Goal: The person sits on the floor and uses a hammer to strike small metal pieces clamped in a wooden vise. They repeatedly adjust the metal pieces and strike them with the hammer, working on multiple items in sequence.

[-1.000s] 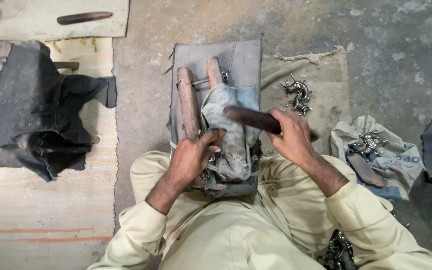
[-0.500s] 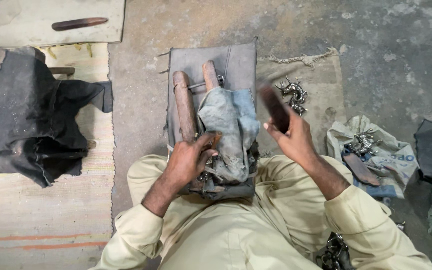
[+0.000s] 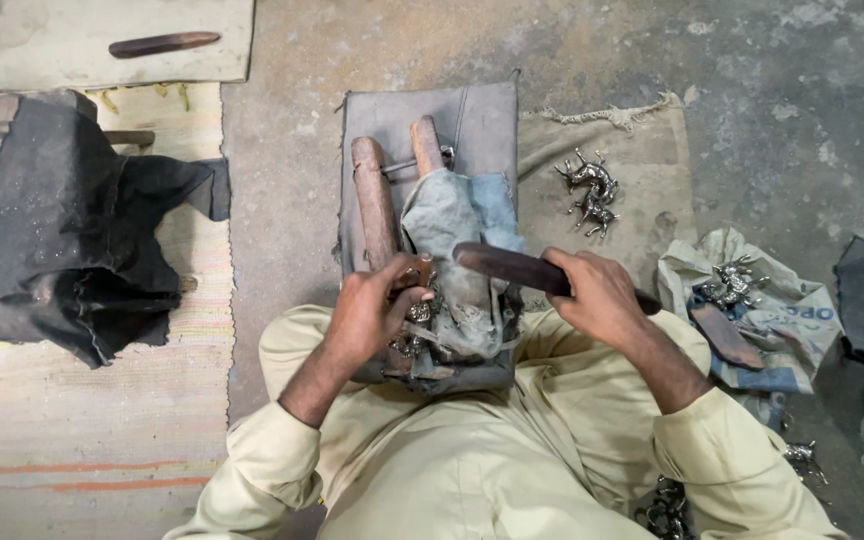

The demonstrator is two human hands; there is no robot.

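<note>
Head cam, looking straight down at a person sitting on the concrete floor (image 3: 772,90). The left hand (image 3: 367,315) is closed, pinching a small shiny metal piece (image 3: 419,310) against the wooden clamp (image 3: 377,205) on the grey pad (image 3: 477,125) in the lap. The right hand (image 3: 597,295) is wrapped tight around a dark wooden tool (image 3: 512,266) angled across the rag (image 3: 457,215). Little metal animal figurines (image 3: 590,188) sit on the burlap mat (image 3: 642,150) to the right, and a black cloth (image 3: 52,220) lies off to the left.
</note>
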